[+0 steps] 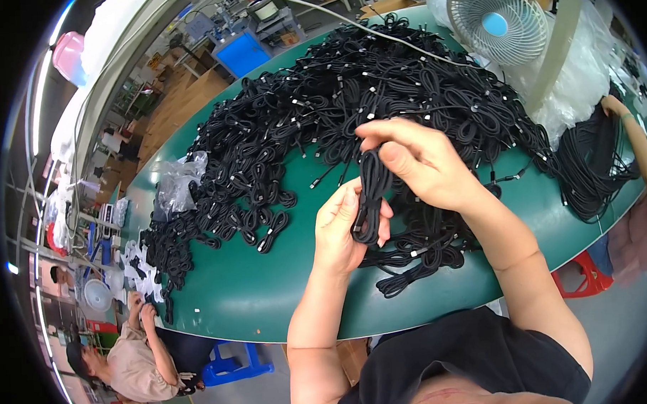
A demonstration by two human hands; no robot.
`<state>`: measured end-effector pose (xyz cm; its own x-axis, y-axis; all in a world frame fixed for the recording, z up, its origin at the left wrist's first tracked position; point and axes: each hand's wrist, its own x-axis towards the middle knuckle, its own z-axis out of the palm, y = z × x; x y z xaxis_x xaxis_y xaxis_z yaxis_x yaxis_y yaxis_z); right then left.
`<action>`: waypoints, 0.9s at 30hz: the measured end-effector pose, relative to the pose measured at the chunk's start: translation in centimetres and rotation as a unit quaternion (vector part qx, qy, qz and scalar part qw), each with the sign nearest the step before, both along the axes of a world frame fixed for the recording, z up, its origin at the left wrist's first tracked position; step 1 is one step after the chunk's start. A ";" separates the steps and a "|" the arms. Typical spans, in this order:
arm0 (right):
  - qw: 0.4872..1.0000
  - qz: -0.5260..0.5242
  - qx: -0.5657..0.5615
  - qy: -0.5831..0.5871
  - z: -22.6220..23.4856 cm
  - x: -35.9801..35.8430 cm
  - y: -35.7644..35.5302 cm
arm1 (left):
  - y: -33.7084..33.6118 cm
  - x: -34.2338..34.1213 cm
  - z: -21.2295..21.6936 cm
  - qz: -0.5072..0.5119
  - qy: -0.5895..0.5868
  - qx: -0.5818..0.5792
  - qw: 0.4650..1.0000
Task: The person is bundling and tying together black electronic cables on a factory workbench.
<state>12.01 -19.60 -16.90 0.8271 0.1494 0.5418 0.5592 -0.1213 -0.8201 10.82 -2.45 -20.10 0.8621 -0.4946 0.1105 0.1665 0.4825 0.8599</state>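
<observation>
A coiled black cable [370, 199] is held upright between my two hands over the green table. My left hand [341, 226] is closed round its lower part, with fingertips showing on the far side. At the top of the coil, my right hand [423, 163] pinches it between thumb and fingers. Beneath and beside my right hand lie several more bundled cables [428, 244] with light metal plugs. Beyond my hands spreads a large heap of black cable bundles [320, 95]. One small bundle [272, 232] lies to the left of my left hand.
A grey fan [499, 25] with a blue hub stands at the far right beside clear plastic sheeting [579, 72]. Another person's hand [614, 106] touches a large loose cable coil [594, 160] at right. At lower left a person sits by the table [234, 305] near a blue stool [237, 367].
</observation>
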 end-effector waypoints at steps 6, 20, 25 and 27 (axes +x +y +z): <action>0.985 0.093 0.092 0.113 -0.8 0.5 1.0 | -0.5 -0.8 -0.6 0.022 -0.030 0.020 0.999; 0.969 -0.105 -0.022 -0.222 -2.5 1.2 1.9 | -1.0 -1.6 -0.5 0.059 -0.006 -0.008 0.998; 0.998 -0.016 0.052 0.023 -2.1 0.7 2.2 | -1.3 -1.5 -0.3 0.013 0.020 0.032 0.999; 0.975 0.090 0.166 0.115 -1.7 1.5 1.7 | -1.0 -1.2 -0.3 -0.032 0.052 0.027 0.998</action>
